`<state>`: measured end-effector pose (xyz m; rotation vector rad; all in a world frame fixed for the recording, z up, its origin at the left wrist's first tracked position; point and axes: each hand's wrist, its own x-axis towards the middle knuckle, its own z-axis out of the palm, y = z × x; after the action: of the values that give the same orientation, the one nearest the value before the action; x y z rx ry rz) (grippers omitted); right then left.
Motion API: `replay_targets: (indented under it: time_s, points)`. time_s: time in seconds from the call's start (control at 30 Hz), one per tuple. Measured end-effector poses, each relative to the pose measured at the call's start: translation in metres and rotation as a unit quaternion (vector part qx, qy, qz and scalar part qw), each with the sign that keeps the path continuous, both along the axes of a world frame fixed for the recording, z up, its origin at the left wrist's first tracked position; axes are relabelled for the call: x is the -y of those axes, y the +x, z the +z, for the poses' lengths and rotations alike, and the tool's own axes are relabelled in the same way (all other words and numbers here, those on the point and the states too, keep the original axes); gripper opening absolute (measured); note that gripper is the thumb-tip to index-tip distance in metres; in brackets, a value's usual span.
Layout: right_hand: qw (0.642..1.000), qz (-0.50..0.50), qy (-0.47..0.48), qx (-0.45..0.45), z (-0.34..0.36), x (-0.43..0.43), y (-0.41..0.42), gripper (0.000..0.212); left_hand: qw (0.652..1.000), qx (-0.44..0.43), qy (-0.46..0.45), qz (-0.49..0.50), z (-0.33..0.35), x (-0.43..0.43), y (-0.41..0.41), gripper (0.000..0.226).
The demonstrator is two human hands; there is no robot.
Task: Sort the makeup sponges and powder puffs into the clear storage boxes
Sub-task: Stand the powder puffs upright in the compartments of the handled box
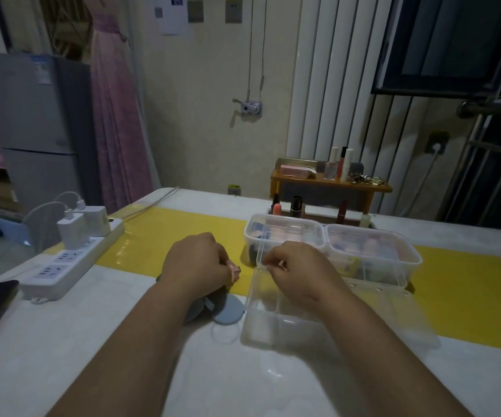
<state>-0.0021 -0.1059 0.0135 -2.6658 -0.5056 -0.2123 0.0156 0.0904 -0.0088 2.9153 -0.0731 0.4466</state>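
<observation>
Where the white table point(92, 341) carried a yellow strip point(177, 236), a power strip point(71, 260) lay at left and three clear storage boxes at right. The nearest box point(276, 323) looked empty; the two rear boxes point(285, 233) point(372, 245), side by side, held pink and blue sponges. The right hand point(297, 266) pinched a clear upright edge at the nearest box's far left corner. The left hand point(198, 263) gripped a small pink sponge point(235, 270). Blue-grey powder puffs point(228, 311) lay beneath the left wrist, beside the nearest box.
</observation>
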Motion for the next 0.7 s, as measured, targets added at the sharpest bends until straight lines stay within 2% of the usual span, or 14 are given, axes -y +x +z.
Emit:
replay_targets:
  time_s: [0.13, 0.33, 0.43, 0.57, 0.7]
  points:
    - [0.999, 0.005, -0.038, 0.016, -0.001, 0.001, -0.002, 0.029, 1.000, -0.001, -0.008, -0.030, -0.004, 0.001, -0.003, 0.019]
    - [1.000, 0.005, -0.020, -0.007, -0.003, 0.008, -0.004, 0.031, 0.995, 0.010, -0.088, -0.052, -0.002, -0.004, -0.004, 0.008]
    - [1.000, 0.009, -0.005, -0.014, -0.004, 0.013, -0.007, 0.030, 0.990, 0.021, -0.125, -0.061, -0.004, -0.007, -0.003, 0.012]
    - [0.999, 0.016, 0.023, -0.035, -0.003, 0.015, -0.006, 0.028, 0.962, 0.035, -0.255, -0.091, -0.007, -0.007, -0.002, 0.029]
    - [0.997, 0.033, 0.030, -0.060, 0.000, 0.018, -0.006, 0.028, 0.926, 0.075, -0.350, -0.118, -0.008, -0.003, -0.005, 0.029]
